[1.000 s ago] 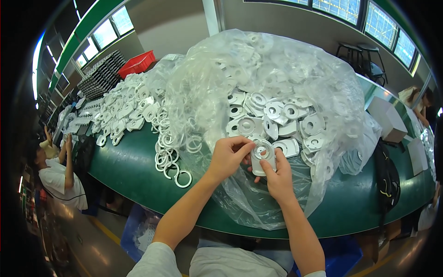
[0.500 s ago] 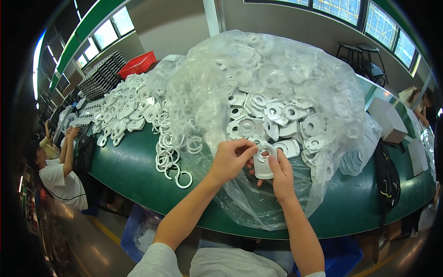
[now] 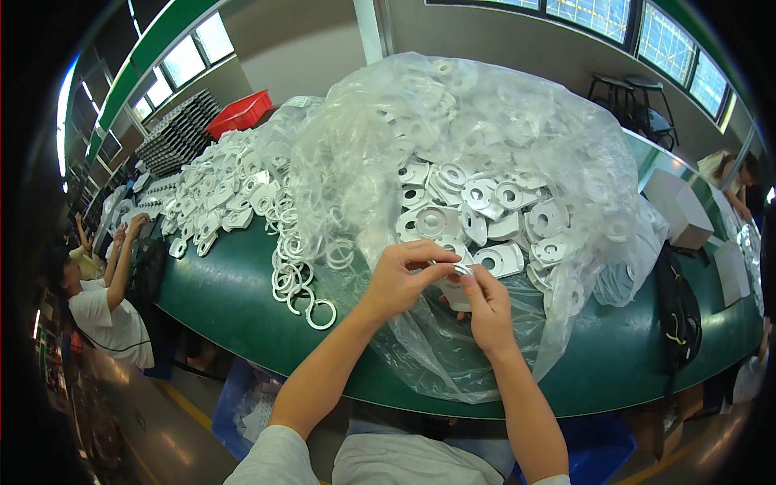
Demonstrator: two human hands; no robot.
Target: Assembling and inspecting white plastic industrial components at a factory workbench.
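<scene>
Workshop, grey wall (image 3: 299,48) and windows (image 3: 594,16) at the back, long green table (image 3: 214,287) curving across the floor in front of me. Big clear plastic bag (image 3: 541,105) heaped on it, mouth toward the worker, full of white holed parts (image 3: 548,217). Its loose film spreads over the table under the hands.

Worker's left hand (image 3: 408,279): thumb and forefinger pinching the upper end of a white plate (image 3: 455,298). Right hand (image 3: 490,309): thumb on the near face, gripping the plate's right side, some fingertips visible below it. The hands are close together, the plate between them, just in front of the bag mouth, held above the film. A thin pale curved edge shows at the fingertips; can't tell if it's the plate's own rim or a separate ring. Plate's hole mostly hidden by fingers.

Left of the bag: loose white rings (image 3: 322,326), some overlapping, then a long pile of pale parts (image 3: 218,190). Beyond that, stacked dark trays (image 3: 176,129) beside a red bin (image 3: 240,113). Right side: white box (image 3: 675,202), black bag (image 3: 679,307) at the table edge, dark stools (image 3: 630,87) by the wall. Blue bin (image 3: 226,412) below the near edge, left. Co-worker (image 3: 105,319) in a light shirt at far left, arms raised toward the table.
</scene>
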